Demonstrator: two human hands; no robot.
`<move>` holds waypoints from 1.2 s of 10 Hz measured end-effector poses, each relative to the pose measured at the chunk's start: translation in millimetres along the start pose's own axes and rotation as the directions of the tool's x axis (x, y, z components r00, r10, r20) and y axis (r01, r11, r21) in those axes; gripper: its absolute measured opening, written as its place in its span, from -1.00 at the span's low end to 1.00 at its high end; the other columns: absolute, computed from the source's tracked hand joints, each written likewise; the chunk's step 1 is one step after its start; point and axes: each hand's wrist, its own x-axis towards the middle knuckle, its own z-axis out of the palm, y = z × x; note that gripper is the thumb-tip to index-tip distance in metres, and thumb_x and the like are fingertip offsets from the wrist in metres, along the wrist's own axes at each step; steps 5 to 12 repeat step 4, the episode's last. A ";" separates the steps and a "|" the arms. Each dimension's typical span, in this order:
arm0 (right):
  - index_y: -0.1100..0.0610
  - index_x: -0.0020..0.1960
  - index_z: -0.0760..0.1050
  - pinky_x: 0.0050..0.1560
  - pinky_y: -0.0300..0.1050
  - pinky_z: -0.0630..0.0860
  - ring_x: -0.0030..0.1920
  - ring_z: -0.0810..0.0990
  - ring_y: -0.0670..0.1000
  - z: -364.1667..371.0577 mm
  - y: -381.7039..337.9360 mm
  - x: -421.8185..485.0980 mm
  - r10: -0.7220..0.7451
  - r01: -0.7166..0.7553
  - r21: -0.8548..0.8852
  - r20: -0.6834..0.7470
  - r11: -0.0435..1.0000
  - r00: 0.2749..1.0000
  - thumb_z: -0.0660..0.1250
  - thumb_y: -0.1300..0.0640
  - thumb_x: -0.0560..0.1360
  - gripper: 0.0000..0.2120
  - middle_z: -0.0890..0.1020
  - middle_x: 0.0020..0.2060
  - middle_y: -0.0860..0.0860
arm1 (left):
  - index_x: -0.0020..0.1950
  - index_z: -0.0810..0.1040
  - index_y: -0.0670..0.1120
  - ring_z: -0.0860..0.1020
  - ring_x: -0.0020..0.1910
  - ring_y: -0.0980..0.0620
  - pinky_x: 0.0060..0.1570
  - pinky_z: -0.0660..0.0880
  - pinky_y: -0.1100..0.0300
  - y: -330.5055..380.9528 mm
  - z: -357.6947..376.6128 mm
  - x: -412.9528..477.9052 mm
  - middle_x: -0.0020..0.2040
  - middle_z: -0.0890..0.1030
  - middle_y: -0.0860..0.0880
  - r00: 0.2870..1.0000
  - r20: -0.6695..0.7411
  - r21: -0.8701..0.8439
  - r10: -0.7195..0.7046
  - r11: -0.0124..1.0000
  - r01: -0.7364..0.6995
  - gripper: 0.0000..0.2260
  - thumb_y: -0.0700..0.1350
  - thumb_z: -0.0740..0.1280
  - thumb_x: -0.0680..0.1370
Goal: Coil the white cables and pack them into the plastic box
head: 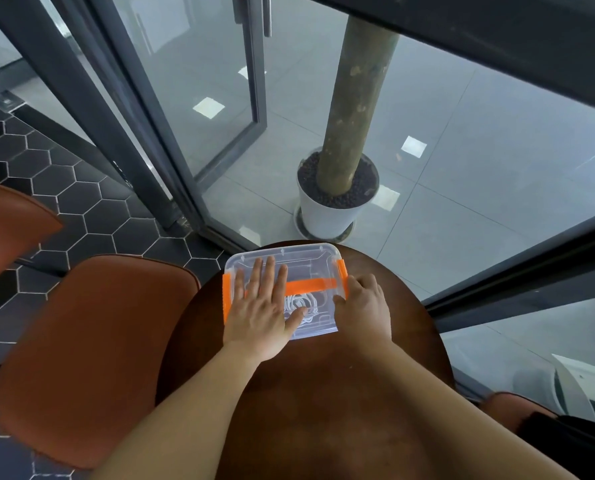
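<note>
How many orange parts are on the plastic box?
3: a left clip, a right clip, and a handle strip across the lid. The left hand may hide more.

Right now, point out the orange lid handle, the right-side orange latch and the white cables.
orange lid handle (315, 284), head view, strip's middle
right-side orange latch (342, 271), head view, upper half
white cables (304, 301), head view, coil under the lid

Round dark-brown wooden surface (324, 393) in the foreground. Rust-brown padded chair seat (91, 341) just left of it, a second rust-brown seat (8, 226) further left, both over black hexagonal floor tiles (64, 188). Beyond the far edge, white round plant pot (327, 213) topped with dark pebbles; holds a thick greenish-brown trunk (355, 109). Stands on pale grey square floor tiles (479, 150). Dark grey glass-door frame (143, 109) behind the seats.
</note>
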 end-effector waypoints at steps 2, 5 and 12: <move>0.13 0.16 0.54 0.04 -0.09 0.54 0.04 0.59 0.08 -15.8 8.7 11.1 0.045 -0.052 0.057 0.109 0.997 0.993 0.33 0.15 0.58 -0.83 0.58 0.11 0.08 | 0.61 -0.21 -0.06 -0.25 0.59 -0.17 0.52 -0.28 -0.19 1.8 -10.1 -0.2 0.62 -0.20 -0.15 0.997 0.075 0.005 -0.003 1.000 0.002 -0.22 0.41 -0.22 0.56; 0.02 0.28 0.53 0.23 0.02 0.49 0.26 0.52 0.10 -37.6 4.3 10.4 -0.043 0.035 0.068 0.111 0.997 0.993 0.34 0.05 0.54 -0.68 0.58 0.24 0.05 | 0.57 0.20 -0.06 0.13 0.58 -0.16 0.50 0.05 -0.29 -3.0 -46.2 -9.1 0.58 0.24 -0.13 0.996 -0.048 -0.040 -0.076 0.996 0.074 -0.35 0.29 -0.02 0.60; 0.02 0.28 0.53 0.23 0.02 0.49 0.26 0.52 0.10 -37.6 4.3 10.4 -0.043 0.035 0.068 0.111 0.997 0.993 0.34 0.05 0.54 -0.68 0.58 0.24 0.05 | 0.57 0.20 -0.06 0.13 0.58 -0.16 0.50 0.05 -0.29 -3.0 -46.2 -9.1 0.58 0.24 -0.13 0.996 -0.048 -0.040 -0.076 0.996 0.074 -0.35 0.29 -0.02 0.60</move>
